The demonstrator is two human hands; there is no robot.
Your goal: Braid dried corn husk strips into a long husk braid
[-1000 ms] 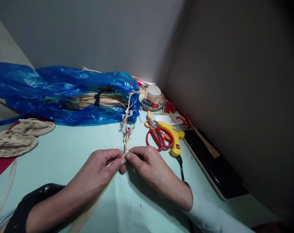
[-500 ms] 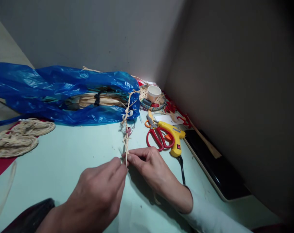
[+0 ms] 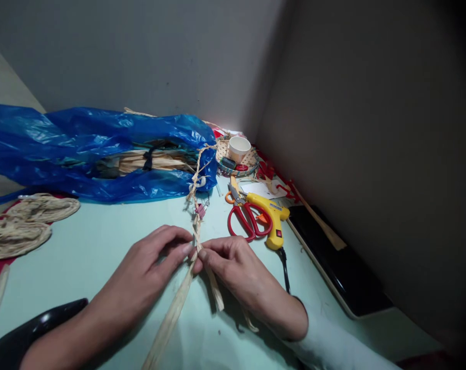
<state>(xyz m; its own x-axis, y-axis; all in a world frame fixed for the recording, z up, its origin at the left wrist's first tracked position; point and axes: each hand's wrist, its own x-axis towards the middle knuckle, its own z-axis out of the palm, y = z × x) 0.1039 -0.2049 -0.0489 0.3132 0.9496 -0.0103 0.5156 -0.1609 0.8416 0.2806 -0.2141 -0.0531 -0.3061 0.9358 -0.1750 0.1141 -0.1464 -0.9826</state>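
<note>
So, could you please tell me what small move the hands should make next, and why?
I'd probably have the left hand take the long pale strip and draw it snug: the right hand pinches the straw braid near where that strip emerges, while the strip's visible lower length hangs unheld.

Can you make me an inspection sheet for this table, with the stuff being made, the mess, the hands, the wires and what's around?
Surface: pale green table, a small dark speck near the front.
Job's things: pale braid with loose strips below.
Clutter: blue bag, red-handled scissors beside a yellow glue gun, cup in a basket, two woven pads.
Left hand: fingers at the braid; grip unclear.
Right hand: pinching the braid.
Cables: black cord from the glue gun, passing out of sight by the right wrist.
Surroundings: grey wall behind.
</note>
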